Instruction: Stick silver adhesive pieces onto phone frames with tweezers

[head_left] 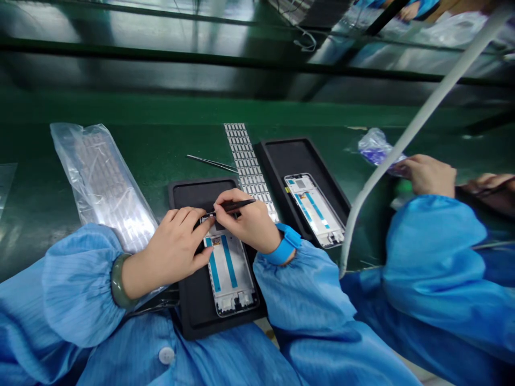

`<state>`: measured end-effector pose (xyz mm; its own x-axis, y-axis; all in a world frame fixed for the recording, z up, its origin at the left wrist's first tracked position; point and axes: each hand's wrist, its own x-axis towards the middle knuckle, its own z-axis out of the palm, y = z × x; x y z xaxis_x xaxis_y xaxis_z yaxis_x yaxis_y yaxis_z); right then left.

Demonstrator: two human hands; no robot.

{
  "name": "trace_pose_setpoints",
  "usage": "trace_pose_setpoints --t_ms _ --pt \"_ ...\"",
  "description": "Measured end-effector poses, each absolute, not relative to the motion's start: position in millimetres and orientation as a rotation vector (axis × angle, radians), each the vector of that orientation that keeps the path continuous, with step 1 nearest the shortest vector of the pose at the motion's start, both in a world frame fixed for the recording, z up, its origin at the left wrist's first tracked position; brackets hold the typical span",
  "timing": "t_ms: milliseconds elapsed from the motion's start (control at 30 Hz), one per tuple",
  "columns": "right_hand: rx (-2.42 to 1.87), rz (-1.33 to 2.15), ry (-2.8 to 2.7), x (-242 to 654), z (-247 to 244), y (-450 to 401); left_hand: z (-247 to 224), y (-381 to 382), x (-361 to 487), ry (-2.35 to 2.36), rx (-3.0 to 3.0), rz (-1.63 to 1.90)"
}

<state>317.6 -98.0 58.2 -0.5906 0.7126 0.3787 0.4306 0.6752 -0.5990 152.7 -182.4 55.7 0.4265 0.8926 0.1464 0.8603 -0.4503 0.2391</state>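
Note:
A silver phone frame (243, 284) with two blue strips lies in a black tray (192, 313) close to my body. My left hand (171, 249) grips the frame's upper left side, its thumb on the left edge and its fingertips near the top. Dark tweezers (242, 204) are pinched in my right hand (255, 225), their tips at the frame's top edge beside my left fingers. What the tips touch there is too small and partly hidden by my fingers.
A sheet of small metal parts (246, 155) and silver tweezers (211, 162) lie beyond the tray. Right stands another black tray (284, 153) with a phone frame (328, 206). A plastic bag (108, 182) lies left. A white tube (426, 115) crosses before a co-worker's hand (434, 174).

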Motion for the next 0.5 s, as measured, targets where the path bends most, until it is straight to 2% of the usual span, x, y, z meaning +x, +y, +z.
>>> trace_pose_setpoints --t_ms 133,200,400,500 --pt "-0.844 0.442 -2.495 313 64 -105 57 -182 153 1.569 2.532 0.381" --pt "-0.833 0.483 -2.486 315 61 -107 57 -182 152 1.568 2.528 0.372" --pt "-1.097 1.142 -1.589 329 45 -99 57 -182 152 1.548 2.521 0.362" --pt "-1.084 1.252 -1.491 328 44 -98 58 -182 152 1.546 2.514 0.361"
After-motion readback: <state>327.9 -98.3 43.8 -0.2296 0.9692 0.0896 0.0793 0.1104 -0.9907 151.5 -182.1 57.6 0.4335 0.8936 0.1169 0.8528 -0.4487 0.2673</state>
